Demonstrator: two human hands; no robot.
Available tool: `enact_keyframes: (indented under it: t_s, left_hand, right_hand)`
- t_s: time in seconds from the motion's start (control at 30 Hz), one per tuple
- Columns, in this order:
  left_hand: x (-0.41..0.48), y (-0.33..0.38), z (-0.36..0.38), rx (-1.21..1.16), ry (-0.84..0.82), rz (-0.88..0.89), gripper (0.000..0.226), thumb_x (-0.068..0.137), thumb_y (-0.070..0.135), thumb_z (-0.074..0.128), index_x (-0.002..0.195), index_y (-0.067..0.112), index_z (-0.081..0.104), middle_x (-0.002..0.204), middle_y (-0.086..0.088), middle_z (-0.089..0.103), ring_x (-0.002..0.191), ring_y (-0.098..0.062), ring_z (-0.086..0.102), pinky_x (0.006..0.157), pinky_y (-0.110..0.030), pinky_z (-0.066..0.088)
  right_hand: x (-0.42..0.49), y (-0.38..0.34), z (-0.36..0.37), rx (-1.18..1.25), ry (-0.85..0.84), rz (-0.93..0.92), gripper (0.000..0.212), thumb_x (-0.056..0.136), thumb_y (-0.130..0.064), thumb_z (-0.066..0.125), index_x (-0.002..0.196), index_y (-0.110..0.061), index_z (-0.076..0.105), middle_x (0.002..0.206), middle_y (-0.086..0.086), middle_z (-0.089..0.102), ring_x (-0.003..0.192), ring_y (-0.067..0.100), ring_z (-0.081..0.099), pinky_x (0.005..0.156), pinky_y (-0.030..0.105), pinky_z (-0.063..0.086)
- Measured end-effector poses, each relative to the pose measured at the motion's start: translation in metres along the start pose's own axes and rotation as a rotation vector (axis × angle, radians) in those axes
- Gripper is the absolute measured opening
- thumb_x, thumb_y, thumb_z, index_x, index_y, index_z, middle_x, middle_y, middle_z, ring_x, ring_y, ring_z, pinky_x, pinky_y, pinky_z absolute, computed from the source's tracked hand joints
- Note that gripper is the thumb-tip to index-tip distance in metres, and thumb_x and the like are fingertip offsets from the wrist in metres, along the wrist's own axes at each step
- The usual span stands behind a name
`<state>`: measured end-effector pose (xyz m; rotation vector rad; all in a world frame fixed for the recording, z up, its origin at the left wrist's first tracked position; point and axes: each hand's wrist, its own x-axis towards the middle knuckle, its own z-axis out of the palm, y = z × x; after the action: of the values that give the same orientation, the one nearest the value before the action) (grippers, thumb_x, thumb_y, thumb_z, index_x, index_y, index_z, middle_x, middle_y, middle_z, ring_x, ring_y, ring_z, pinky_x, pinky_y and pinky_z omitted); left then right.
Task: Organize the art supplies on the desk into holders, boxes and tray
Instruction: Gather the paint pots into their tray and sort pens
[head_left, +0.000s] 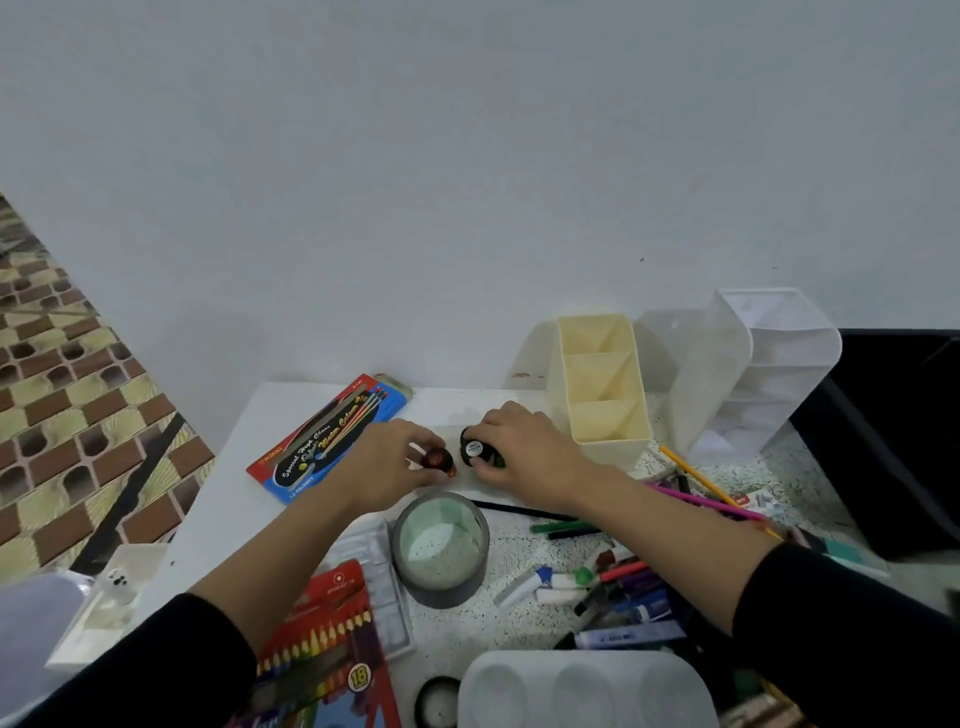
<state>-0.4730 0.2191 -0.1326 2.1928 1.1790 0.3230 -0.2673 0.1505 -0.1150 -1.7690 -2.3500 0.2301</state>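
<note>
Now gripping two small paint bottles, one in each hand, toward the back of the worktop (244, 519).
Clasping the red-brown bottle (439, 460) in the left hand (387, 462) and the dark bottle (474, 448) in the right hand (524, 452), nearly touching. Behind at right, three holders: one cream holder (605, 384), two clear holders (691, 374). At left one blue box (332, 441), one red box (332, 629); in front one tape roll (441, 587). Free room only along the left edge.
</note>
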Motion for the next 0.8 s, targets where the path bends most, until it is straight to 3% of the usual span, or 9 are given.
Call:
enact_keyframes:
  t_s: [0.07, 0.23, 0.37, 0.47, 0.57, 0.7, 0.8]
  left_hand:
    - [0.0, -0.002, -0.002, -0.004, -0.029, 0.016, 0.03, 0.083, 0.031, 0.082, 0.111, 0.024, 0.076, 0.1, 0.014, 0.072, 0.085, 0.001, 0.067, 0.077, -0.016, 0.053]
    - [0.0, 0.0, 0.0, -0.002, 0.021, 0.026, 0.016, 0.091, 0.028, 0.074, 0.105, 0.021, 0.079, 0.083, 0.019, 0.069, 0.075, 0.015, 0.062, 0.069, -0.005, 0.043]
    - [0.004, -0.001, 0.004, 0.009, 0.033, -0.035, 0.019, 0.09, 0.032, 0.075, 0.107, 0.023, 0.076, 0.088, 0.022, 0.067, 0.08, 0.005, 0.066, 0.08, -0.023, 0.055]
    - [0.005, -0.004, 0.007, 0.034, 0.01, -0.071, 0.02, 0.091, 0.037, 0.071, 0.108, 0.026, 0.074, 0.091, 0.022, 0.067, 0.081, 0.004, 0.065, 0.082, -0.026, 0.055]
    - [0.004, -0.005, 0.009, 0.027, 0.015, -0.08, 0.017, 0.092, 0.039, 0.069, 0.103, 0.028, 0.075, 0.095, 0.017, 0.07, 0.082, 0.0, 0.066, 0.085, -0.034, 0.057]
    - [0.001, -0.003, 0.009, 0.002, 0.012, -0.084, 0.018, 0.091, 0.038, 0.071, 0.104, 0.026, 0.074, 0.095, 0.015, 0.07, 0.084, -0.002, 0.067, 0.085, -0.033, 0.057]
    - [0.001, 0.001, 0.009, 0.023, 0.02, -0.069, 0.032, 0.092, 0.034, 0.07, 0.123, 0.025, 0.066, 0.109, 0.01, 0.066, 0.092, -0.008, 0.064, 0.086, -0.028, 0.051]
  right_hand:
    - [0.002, -0.001, 0.002, -0.002, -0.012, -0.004, 0.034, 0.098, -0.037, 0.051, 0.124, -0.019, 0.064, 0.109, 0.0, 0.062, 0.106, 0.019, 0.05, 0.083, 0.039, 0.044]
    - [0.004, -0.004, 0.005, 0.083, -0.039, 0.005, 0.029, 0.098, -0.032, 0.055, 0.115, -0.011, 0.067, 0.105, 0.004, 0.059, 0.093, 0.022, 0.059, 0.082, 0.04, 0.048]
    - [0.003, -0.004, 0.012, 0.023, -0.057, 0.018, 0.028, 0.094, -0.032, 0.058, 0.113, -0.015, 0.071, 0.113, 0.002, 0.056, 0.1, 0.025, 0.058, 0.088, 0.04, 0.045]
    - [0.003, -0.004, 0.013, -0.008, -0.042, 0.025, 0.032, 0.093, -0.036, 0.06, 0.118, -0.019, 0.071, 0.117, 0.0, 0.057, 0.112, 0.021, 0.049, 0.088, 0.038, 0.037]
    - [0.002, -0.002, 0.011, 0.048, 0.003, 0.025, 0.027, 0.09, -0.032, 0.063, 0.112, -0.019, 0.074, 0.116, -0.002, 0.058, 0.114, 0.021, 0.047, 0.087, 0.037, 0.04]
    - [-0.001, 0.001, 0.013, 0.061, 0.009, -0.009, 0.023, 0.092, -0.032, 0.058, 0.109, -0.02, 0.069, 0.116, -0.003, 0.061, 0.108, 0.019, 0.056, 0.087, 0.041, 0.048]
    - [-0.003, 0.001, 0.014, 0.027, 0.025, -0.022, 0.029, 0.095, -0.036, 0.055, 0.119, -0.02, 0.058, 0.111, -0.001, 0.064, 0.1, 0.022, 0.059, 0.084, 0.042, 0.049]
